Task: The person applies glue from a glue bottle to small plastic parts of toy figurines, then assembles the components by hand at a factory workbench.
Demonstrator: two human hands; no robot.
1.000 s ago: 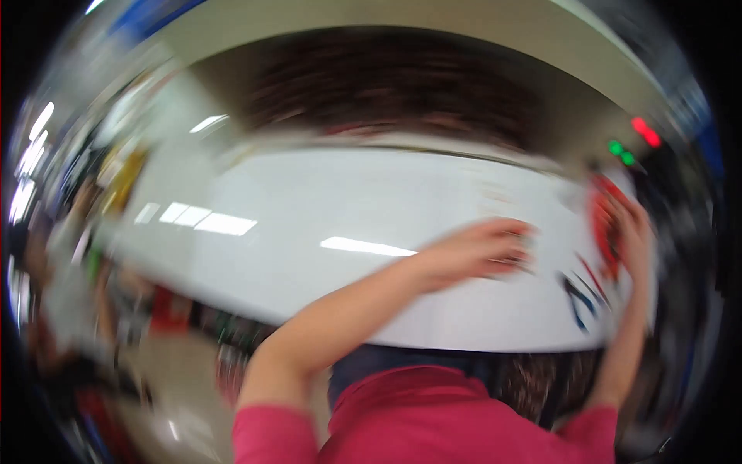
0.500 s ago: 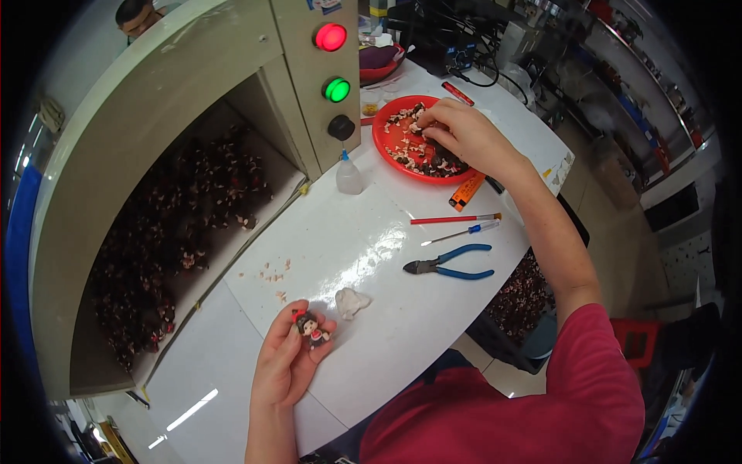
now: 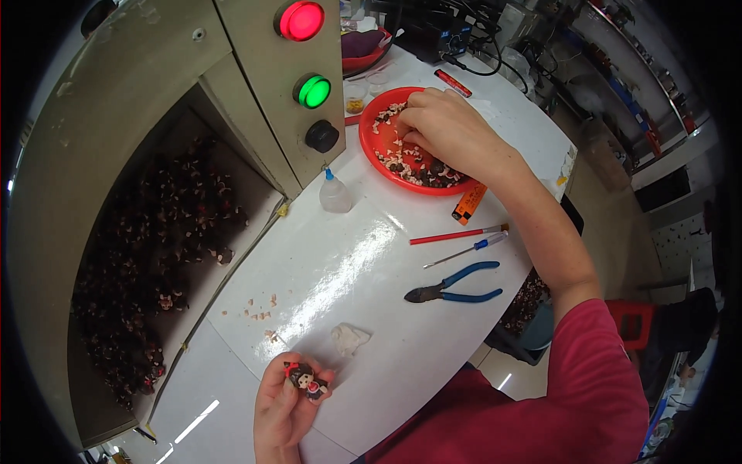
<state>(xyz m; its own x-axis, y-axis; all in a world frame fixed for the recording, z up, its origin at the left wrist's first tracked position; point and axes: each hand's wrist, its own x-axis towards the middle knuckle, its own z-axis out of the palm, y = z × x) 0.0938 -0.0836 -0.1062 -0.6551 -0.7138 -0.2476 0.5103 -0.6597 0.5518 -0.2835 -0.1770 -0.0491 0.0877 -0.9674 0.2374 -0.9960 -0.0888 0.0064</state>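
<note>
My left hand (image 3: 287, 406) holds a small doll figurine (image 3: 306, 380) with dark brown hair, a red bow and a red-and-dark body, between thumb and fingers. At the far side of the table, my right hand (image 3: 444, 124) reaches into a round red plate (image 3: 372, 155). Its fingers are bent together among small pale and dark brown pieces (image 3: 406, 168); whether a piece is between the fingertips is hidden. Beside the left hand lies a whitish lump (image 3: 350, 339), like putty or crumpled tissue. A few pale bits (image 3: 259, 313) are scattered to its left.
Blue-handled cutting pliers (image 3: 454, 288), a blue screwdriver (image 3: 468, 251), a red brush (image 3: 456, 235) and an orange cutter-like item (image 3: 468, 204) lie right of centre. A squeeze bottle (image 3: 335, 193) stands by the beige machine (image 3: 251, 116), whose opening holds many dark figurine parts (image 3: 154, 263).
The whole view has shifted and tilted toward the table. My right hand's fingers sit slightly differently over the plate. My left hand keeps hold of the figurine.
</note>
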